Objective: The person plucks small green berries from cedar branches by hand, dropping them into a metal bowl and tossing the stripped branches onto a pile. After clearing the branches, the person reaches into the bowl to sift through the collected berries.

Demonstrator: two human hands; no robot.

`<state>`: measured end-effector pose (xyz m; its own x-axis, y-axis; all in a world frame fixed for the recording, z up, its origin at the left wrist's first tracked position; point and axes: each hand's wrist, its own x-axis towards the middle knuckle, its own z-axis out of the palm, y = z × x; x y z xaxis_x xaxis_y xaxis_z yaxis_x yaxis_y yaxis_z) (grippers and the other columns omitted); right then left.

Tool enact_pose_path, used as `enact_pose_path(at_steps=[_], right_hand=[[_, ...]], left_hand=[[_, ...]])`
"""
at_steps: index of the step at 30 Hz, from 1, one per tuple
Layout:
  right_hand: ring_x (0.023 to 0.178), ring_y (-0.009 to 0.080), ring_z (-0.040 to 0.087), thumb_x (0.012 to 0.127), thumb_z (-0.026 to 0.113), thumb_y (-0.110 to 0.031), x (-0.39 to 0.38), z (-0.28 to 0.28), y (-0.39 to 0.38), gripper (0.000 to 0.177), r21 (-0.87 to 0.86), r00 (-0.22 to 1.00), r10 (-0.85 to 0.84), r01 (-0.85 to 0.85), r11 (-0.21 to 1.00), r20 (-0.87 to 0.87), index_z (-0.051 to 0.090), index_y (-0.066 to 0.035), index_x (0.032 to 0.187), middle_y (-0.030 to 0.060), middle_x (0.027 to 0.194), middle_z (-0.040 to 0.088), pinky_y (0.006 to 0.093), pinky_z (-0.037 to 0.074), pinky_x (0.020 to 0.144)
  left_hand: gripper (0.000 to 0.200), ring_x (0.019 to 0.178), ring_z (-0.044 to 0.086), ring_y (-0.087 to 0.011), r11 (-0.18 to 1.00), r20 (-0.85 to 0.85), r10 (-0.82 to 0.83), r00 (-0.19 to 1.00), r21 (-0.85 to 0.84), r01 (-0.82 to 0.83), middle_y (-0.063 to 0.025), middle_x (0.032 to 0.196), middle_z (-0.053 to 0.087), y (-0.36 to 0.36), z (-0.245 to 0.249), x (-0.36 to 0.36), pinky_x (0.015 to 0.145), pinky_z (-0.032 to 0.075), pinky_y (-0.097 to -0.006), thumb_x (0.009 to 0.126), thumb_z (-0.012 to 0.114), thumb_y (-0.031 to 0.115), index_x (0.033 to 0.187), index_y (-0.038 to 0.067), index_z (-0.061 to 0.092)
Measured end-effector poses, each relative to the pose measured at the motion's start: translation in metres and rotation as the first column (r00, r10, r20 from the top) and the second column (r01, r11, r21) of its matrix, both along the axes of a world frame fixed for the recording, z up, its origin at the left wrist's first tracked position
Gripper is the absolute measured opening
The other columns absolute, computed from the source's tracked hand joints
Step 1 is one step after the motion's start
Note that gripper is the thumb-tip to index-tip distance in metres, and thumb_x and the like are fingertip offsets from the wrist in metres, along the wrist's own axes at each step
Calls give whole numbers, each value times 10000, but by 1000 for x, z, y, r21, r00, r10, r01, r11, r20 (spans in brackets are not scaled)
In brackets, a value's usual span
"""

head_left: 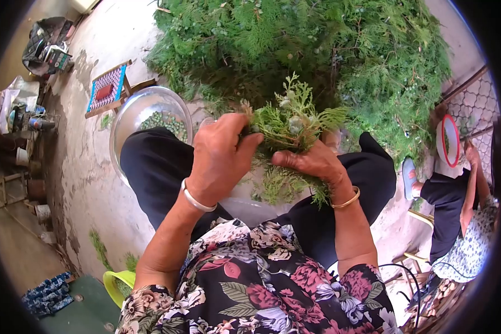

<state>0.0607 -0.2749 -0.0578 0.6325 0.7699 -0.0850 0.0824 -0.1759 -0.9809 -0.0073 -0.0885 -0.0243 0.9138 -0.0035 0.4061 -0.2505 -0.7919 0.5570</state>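
Observation:
In my right hand point(312, 161) is a leafy cypress sprig point(292, 122) with small pale-green cones, held in front of my lap between thumb and fingers. My left hand point(222, 153) is closed at the sprig's left side, its thumb and forefinger curled together. Whatever sits between those fingertips is hidden. Past my left knee stands a metal basin point(142, 100), with small green cones point(164, 122) in it. Beyond both hands rises a large heap of cypress branches point(295, 39).
A low stool with a woven seat point(108, 89) is behind the basin. At right sits another person point(456, 217), near a red-rimmed round object point(447, 141). A yellow-green chair or container edge point(114, 286) is at my left side. Clutter point(22, 122) lines the left wall.

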Motion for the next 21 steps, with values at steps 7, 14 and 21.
enact_pose_path(at_steps=[7,14,21], right_hand=[[1007,177,508,822,656,-425,-7,0,5,548,61,958,-235,248,967,-162,546,-34,1190,78,1125,580,321,404,895],[941,127,538,825,690,-238,-9,-2,7,401,42,852,-337,385,922,-400,569,-9,1132,48,1056,598,273,442,817],[923,115,552,868,620,-269,-5,2,2,343,18,724,-437,526,850,-533,597,-12,1094,31,1020,601,270,453,818]], left_hand=[[243,616,583,-254,999,212,40,976,-40,-32,-134,763,584,-18,-20,-18,512,448,-321,641,666,-55,865,1,590],[269,672,596,-311,998,247,-8,969,-63,25,-152,802,589,-32,-14,-26,580,481,-347,622,693,-68,859,3,586],[187,663,585,-200,928,35,-48,998,-369,58,-142,937,614,-23,5,-41,584,474,-293,708,656,-60,863,-1,569]])
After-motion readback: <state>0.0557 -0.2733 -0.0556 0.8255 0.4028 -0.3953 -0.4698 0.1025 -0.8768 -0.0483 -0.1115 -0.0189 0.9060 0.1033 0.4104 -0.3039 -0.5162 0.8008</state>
